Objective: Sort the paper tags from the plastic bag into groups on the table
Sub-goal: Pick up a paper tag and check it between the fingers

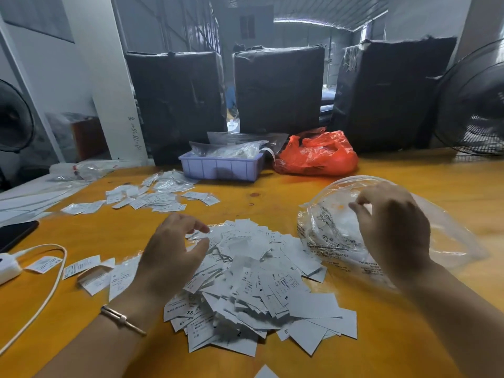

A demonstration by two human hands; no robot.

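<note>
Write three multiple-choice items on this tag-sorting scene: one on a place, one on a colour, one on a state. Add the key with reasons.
1. Where is the big heap of paper tags?
A. In the lilac tray
B. On the table between the two hands
C. Inside the red bag

2. What colour is the crumpled bag beside the tray?
A. Red
B. Green
C. Black

3. What is the right hand doing?
A. Lying flat on the table
B. Holding a phone
C. Gripping the clear plastic bag

Key: 1 B, the heap lies on the orange table between the left hand and the right; 2 A, it is bright red; 3 C, its fingers curl on the clear film.
</note>
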